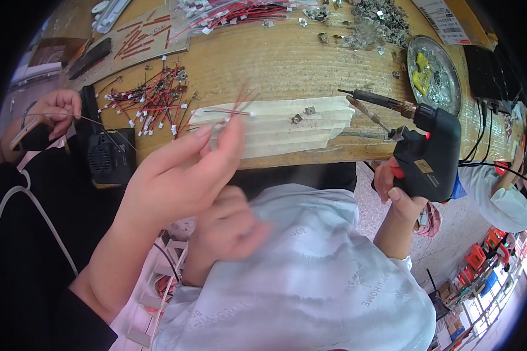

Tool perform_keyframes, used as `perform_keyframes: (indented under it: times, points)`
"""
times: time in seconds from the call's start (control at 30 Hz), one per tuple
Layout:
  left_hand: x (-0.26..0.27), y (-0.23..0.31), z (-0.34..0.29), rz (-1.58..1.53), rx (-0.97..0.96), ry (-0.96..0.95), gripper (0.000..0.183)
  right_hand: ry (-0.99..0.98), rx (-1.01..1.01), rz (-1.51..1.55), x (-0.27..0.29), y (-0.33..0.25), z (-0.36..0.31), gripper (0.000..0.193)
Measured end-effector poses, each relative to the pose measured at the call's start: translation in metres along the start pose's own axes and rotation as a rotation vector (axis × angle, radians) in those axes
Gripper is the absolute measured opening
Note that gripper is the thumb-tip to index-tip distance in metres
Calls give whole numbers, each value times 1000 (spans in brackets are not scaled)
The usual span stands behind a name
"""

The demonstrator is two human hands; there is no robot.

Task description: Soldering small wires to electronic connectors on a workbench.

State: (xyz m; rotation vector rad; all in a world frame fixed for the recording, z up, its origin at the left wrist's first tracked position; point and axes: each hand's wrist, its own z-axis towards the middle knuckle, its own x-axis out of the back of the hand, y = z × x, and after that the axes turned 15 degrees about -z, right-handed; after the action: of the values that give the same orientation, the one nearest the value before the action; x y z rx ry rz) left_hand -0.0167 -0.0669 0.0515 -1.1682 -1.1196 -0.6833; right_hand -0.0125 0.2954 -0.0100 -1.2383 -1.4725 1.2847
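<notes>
While right hand (407, 205) grips soldering gun (430, 155) at table edge (334, 154) | left hand (231, 228) well apart, grip unclear

Head-worn fisheye, looking down, near the workbench (257, 58)

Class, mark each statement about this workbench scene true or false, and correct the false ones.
1. The person's right hand grips a black soldering gun. True.
2. The yellow sponge lies on the cream paper. False: it lies in the grey dish.
3. Two small metal pieces lie on the cream paper. True.
4. The wire pile lies right of the paper. False: it lies left of it.
5. The person's left hand also holds the soldering gun. False: it is blurred, well away from it.
</notes>
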Motion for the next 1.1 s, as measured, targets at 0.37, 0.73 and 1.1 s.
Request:
perform_keyframes:
  times: [0.37, 0.73, 1.1]
  points:
    - [-18, 29, 25, -624, 1042, 702, 21, -92, 77, 16, 0, 5, 2, 65]
    - [-34, 16, 31, -561, 1058, 607, 21, 13, 112, 5, -15, 6, 5, 61]
    - [-8, -14, 37, -563, 1122, 885, 21, -53, 25, 7, -1, 11, 0, 62]
